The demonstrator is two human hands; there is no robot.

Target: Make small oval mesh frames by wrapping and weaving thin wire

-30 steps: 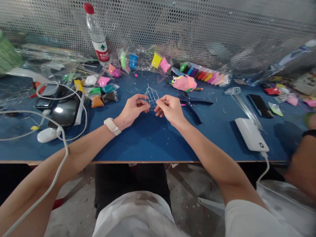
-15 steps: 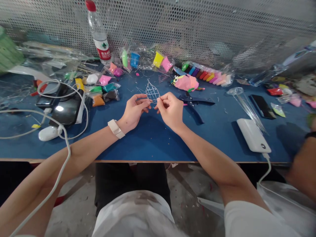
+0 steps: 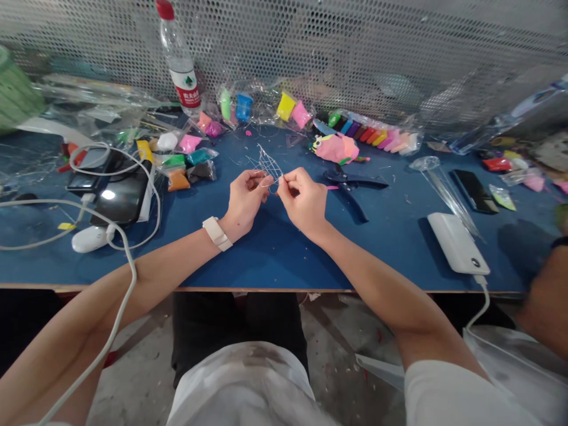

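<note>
Between my hands, above the blue table point(image 3: 266, 260), is a small wire frame point(image 3: 268, 163), pointed at its far end and crossed by thin silvery wires. My left hand point(image 3: 247, 198) pinches its near left edge between thumb and fingers. At the near right edge, my right hand point(image 3: 303, 201) is closed with thumb and index finger on the wire. The fingers hide the frame's near end. Just right of my right hand lie blue-handled pliers point(image 3: 348, 188). Behind them rests a pink clay figure point(image 3: 336, 148) with a yellow and green end.
A water bottle point(image 3: 181, 71) stands at the back against the perforated metal screen point(image 3: 284, 53). Bagged coloured clay point(image 3: 375, 135) lines the back. Left are a black power bank point(image 3: 118, 198) and a white cable point(image 3: 128, 260); right, a white power bank point(image 3: 458, 244), a phone point(image 3: 474, 190) and another person's arm point(image 3: 545, 296).
The wire frame has turned and tilted to the left, showing narrower. My left hand has closed its fingers more, and my right hand has shifted slightly left.
</note>
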